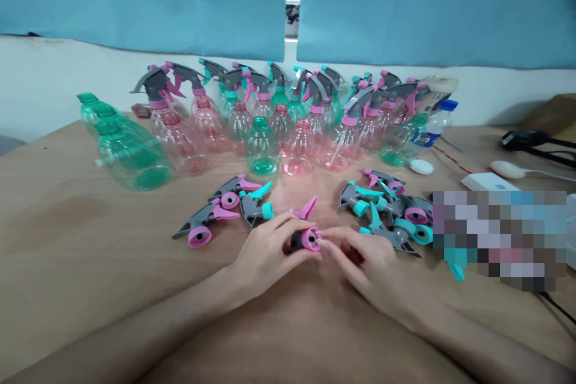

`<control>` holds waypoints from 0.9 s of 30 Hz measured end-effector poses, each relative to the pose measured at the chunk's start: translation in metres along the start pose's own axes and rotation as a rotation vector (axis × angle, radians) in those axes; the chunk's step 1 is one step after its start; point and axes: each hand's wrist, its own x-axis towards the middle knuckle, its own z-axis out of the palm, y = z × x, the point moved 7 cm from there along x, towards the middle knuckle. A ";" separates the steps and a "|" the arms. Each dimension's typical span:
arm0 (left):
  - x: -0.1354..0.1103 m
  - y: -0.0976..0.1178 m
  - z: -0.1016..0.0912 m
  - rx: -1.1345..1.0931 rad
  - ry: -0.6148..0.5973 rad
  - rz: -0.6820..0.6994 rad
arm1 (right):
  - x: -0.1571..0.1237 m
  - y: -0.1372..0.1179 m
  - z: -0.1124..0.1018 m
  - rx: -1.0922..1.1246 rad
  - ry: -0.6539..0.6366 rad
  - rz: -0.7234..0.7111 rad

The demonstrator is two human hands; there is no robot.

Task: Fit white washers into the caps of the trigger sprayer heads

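My left hand (270,247) is closed around a grey and pink trigger spray head (310,239), its pink collar facing right and its pink trigger pointing up. The fingertips of my right hand (366,255) pinch together at the collar's opening, on a small pale piece too unclear to name. Left of my hands lie grey spray heads with pink collars (200,236) and one with a turquoise collar (258,207). A pile of pink and turquoise spray heads (390,207) lies beyond my right hand.
Behind stand several pink and green bottles, some open-necked like the green bottle (263,147), others topped with spray heads. A blue-capped bottle (438,123), a white disc (422,167) and a white box (490,182) with cables sit at the right. Part of the right side is blurred out.
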 end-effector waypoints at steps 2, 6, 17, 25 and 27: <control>0.001 0.000 -0.001 -0.002 0.008 -0.005 | 0.000 0.002 0.005 0.055 -0.052 0.025; 0.003 -0.004 -0.003 -0.039 0.022 -0.058 | -0.004 0.003 0.018 0.123 -0.180 0.058; 0.006 -0.009 -0.004 -0.112 0.014 -0.140 | -0.005 0.010 0.026 0.214 -0.280 0.137; 0.007 -0.010 -0.003 -0.138 -0.004 -0.089 | -0.003 0.010 0.023 0.299 -0.246 0.126; 0.007 -0.010 -0.002 -0.137 -0.020 -0.072 | -0.002 0.010 0.022 0.296 -0.234 0.120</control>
